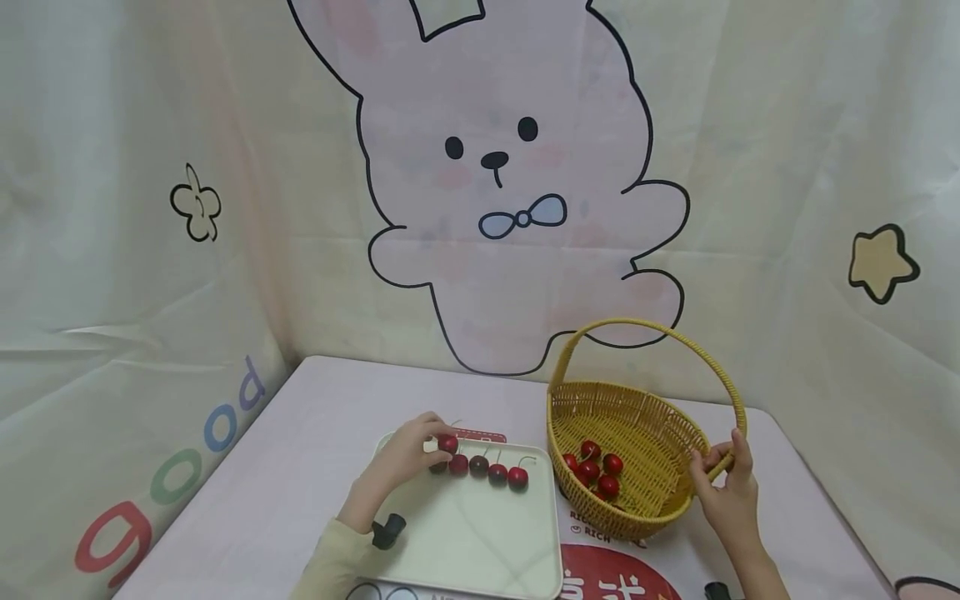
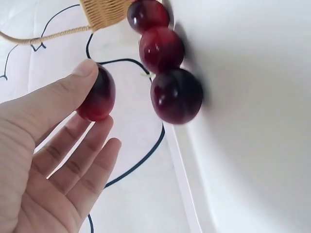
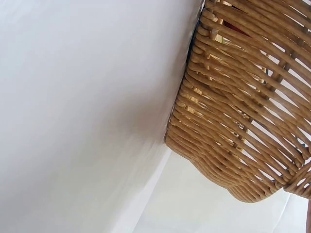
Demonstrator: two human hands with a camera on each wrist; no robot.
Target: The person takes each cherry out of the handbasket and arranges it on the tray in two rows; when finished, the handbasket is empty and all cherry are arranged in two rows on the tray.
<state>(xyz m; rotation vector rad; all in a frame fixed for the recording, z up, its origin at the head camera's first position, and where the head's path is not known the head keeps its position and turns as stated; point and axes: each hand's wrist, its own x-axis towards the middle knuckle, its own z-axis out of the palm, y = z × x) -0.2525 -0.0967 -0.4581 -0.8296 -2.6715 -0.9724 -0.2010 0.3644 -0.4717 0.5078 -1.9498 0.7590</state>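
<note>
My left hand pinches a dark red cherry between thumb and fingers, over the back left of a white tray. Beneath and beside it, several cherries with stems stand in a row along the tray's back edge; the left end is partly hidden by the hand. My right hand grips the yellow woven basket at its right side, where the handle meets the rim. Inside that basket lie several red cherries. The right wrist view shows the basket's woven wall, with no fingers plainly visible.
Basket and tray stand side by side on a white-covered table. The basket's tall arched handle rises above it. A red print marks the cover at the front. Behind hangs a cloth with a cartoon animal.
</note>
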